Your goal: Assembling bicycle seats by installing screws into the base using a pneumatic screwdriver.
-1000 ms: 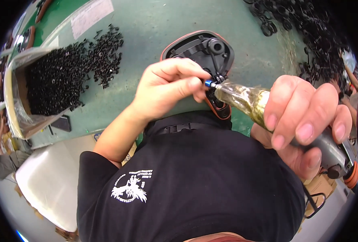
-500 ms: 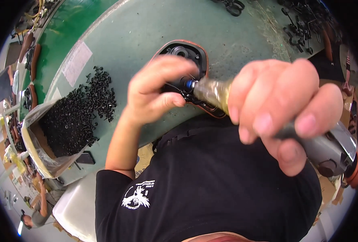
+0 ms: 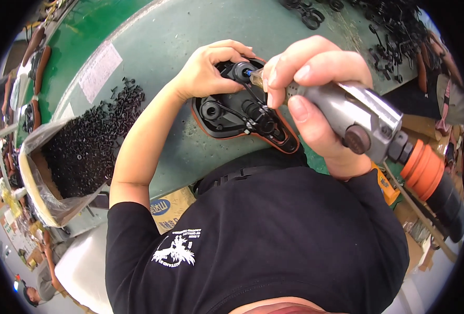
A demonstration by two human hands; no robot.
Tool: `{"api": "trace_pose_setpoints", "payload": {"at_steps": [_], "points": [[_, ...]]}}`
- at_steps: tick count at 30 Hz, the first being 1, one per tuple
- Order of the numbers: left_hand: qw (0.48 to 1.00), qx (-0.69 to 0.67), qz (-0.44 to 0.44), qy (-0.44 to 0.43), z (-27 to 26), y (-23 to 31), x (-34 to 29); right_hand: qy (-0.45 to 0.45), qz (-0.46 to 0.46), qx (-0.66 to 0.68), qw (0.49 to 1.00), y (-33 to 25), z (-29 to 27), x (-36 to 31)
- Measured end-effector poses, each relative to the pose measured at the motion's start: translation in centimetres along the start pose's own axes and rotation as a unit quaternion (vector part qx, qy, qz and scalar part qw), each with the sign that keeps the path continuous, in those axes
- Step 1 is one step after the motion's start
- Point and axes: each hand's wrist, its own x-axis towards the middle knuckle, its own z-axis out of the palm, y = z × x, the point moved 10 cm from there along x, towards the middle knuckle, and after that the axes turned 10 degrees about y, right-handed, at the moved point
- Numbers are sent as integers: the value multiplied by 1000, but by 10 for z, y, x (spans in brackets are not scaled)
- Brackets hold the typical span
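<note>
A bicycle saddle lies upside down on the green bench, its black underside, rails and brown rim showing. Its narrow nose points toward my body. My left hand grips the saddle's wide end, thumb and fingers curved about a round black rubber piece. In my closed right hand is a silver air screwdriver with an orange hose end. The tool's blue tip meets the round piece, or nearly so; the exact contact is too small to tell. A second round piece sits at the saddle's left side.
At left, a plastic-lined box lies tipped, with small black fasteners spilling onto the bench. Black rings and a heap of black metal parts lie at the far right. More saddles stand beyond the left edge.
My right hand has lowered the screwdriver away from the camera, its tip now farther from my body. My left hand has moved up the saddle, and more of the underside shows.
</note>
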Motion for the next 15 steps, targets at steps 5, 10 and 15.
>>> {"api": "trace_pose_setpoints", "payload": {"at_steps": [5, 10, 15], "points": [[998, -45, 7, 48, 4, -5, -11, -74, -20, -60, 995, 9, 22, -1], [997, -16, 5, 80, 3, -13, -18, -88, -7, -58, 994, 36, 32, 0], [997, -12, -14, 75, 2, -18, -20, -5, 101, 14, 995, 65, 26, 12]]}}
